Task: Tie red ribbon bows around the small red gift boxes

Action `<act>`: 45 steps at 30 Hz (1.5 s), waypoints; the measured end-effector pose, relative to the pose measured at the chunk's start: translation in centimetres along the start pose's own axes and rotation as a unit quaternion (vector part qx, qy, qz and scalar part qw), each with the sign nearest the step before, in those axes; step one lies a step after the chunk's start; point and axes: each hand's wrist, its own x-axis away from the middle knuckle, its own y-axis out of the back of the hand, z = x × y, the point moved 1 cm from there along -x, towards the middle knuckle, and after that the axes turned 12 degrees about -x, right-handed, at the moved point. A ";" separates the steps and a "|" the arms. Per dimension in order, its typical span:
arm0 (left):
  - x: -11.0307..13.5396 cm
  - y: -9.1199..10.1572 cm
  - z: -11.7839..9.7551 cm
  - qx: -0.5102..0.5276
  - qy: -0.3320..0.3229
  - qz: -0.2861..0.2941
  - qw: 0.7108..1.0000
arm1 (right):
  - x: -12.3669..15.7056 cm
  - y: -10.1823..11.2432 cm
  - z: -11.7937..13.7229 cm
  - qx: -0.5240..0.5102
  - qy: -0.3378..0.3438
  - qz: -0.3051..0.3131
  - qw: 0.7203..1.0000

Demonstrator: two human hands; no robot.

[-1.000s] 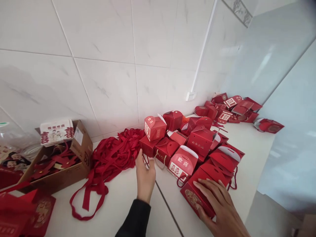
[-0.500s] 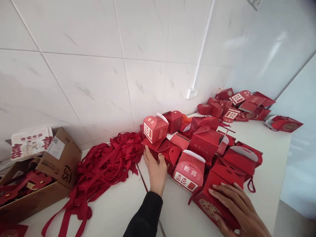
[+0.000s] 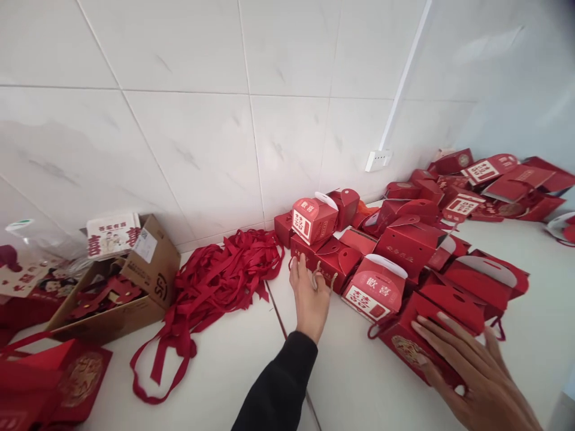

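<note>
A group of red gift boxes with handle-top flaps fills the middle and right of the table. My left hand (image 3: 309, 299) rests its fingertips and thumb, held apart, against the front of a red box with a gold cord (image 3: 344, 263). My right hand (image 3: 476, 368) lies with fingers stretched along the side of a larger red gift box (image 3: 404, 344) bearing a round gold emblem. Between the hands stands a box with a white character label (image 3: 372, 293). A similar small box (image 3: 314, 220) sits on top of others behind my left hand.
Dark red ribbons (image 3: 224, 275) lie heaped on the left. Beyond them, a cardboard carton (image 3: 155, 269) holds red pieces and printed cards (image 3: 112, 234). Another red box (image 3: 83, 377) is at the lower left. More boxes (image 3: 516, 179) pile up by the tiled wall (image 3: 193, 137).
The view has turned left, so everything appears farther right and a red box shows at the lower left. The box at my left hand now sits squarer against its neighbours. My right hand stays on its box.
</note>
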 end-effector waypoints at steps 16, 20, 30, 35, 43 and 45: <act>10.4 17.9 8.1 -0.154 0.035 -0.146 0.977 | -2.4 -2.4 14.5 -0.186 0.015 0.028 0.982; 11.5 20.3 9.6 -0.221 0.063 -0.213 0.950 | -4.6 -4.9 20.7 -0.237 0.081 0.041 0.967; 12.1 22.6 10.9 -0.238 0.115 -0.240 0.934 | -5.2 -6.3 24.6 -0.241 -0.024 0.086 0.966; 12.7 23.9 8.2 -0.170 0.083 -0.302 0.934 | -4.4 -5.1 24.5 -0.287 -0.054 0.129 0.948; 17.5 26.1 -1.0 -0.157 -0.174 -0.202 0.951 | -7.5 -1.0 26.9 -0.481 -0.200 0.169 0.837; 19.1 25.1 -1.9 -0.147 -0.221 -0.144 0.953 | -8.2 -0.5 27.0 -0.554 -0.260 0.186 0.769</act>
